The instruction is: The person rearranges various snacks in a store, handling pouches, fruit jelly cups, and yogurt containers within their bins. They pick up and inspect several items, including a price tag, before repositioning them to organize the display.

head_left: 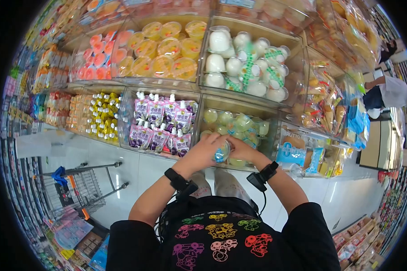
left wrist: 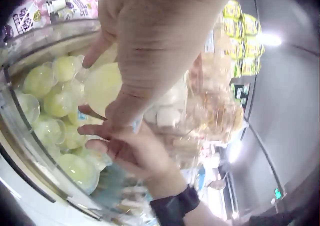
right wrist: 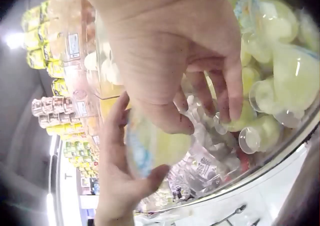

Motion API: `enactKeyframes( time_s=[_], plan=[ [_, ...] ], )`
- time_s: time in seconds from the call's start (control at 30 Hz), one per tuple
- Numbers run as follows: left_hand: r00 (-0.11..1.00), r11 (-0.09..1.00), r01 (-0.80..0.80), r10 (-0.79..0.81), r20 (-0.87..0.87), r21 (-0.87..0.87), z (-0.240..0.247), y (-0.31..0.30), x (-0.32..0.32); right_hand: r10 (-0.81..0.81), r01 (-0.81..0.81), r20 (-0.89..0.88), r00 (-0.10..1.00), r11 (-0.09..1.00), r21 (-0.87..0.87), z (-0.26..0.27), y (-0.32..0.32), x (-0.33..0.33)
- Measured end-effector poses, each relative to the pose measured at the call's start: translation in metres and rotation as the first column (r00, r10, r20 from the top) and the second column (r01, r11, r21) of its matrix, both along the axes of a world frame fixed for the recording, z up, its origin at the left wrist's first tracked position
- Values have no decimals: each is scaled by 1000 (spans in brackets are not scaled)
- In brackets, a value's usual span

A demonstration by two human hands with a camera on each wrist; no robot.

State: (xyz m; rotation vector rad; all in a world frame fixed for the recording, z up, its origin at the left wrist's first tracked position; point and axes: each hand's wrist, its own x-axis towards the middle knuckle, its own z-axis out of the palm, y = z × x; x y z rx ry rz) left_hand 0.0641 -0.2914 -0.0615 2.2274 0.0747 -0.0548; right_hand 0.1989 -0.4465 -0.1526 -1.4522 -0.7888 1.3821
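With our left hand (head_left: 205,153) we grip a pale green jelly cup (head_left: 222,152), clamped between thumb and fingers above the clear bin (head_left: 233,98) of similar cups (head_left: 242,122), beside the purple pouches (head_left: 156,112). Our right hand (head_left: 242,151) is unclamped, fingers loosely bent and apart, its thumb near the held cup.

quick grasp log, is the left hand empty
No, the left hand holds a cup between its thumb and fingers.
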Motion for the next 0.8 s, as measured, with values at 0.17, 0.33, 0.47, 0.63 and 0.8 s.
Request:
enactKeyframes(
  time_s=[0.17, 0.33, 0.47, 0.63, 0.8],
  plan=[
    [989, 947, 115, -79, -128, 299, -15, -14, -2, 24, -22, 25, 999, 998, -56, 3, -15, -5],
    [968, 822, 205, -89, -236, 532, -60, -18, -6, 161, -160, -8, 987, 973, -167, -14, -9, -14],
    [893, 869, 282, -82, -442, 408, -64, -16, 7, 124, -81, 398, 909, 989, -122, -7, -24, -6],
    [818, 870, 393, -182, -546, 298, -54, -10, 14, 116, -9, 674, 730, 987, -160, 15, -46, 4],
    [850, 925, 275, -107, -515, 262, -80, -14, 14, 393, -188, 840, 375, 919, -346, 11, -55, -12]
  ],
)
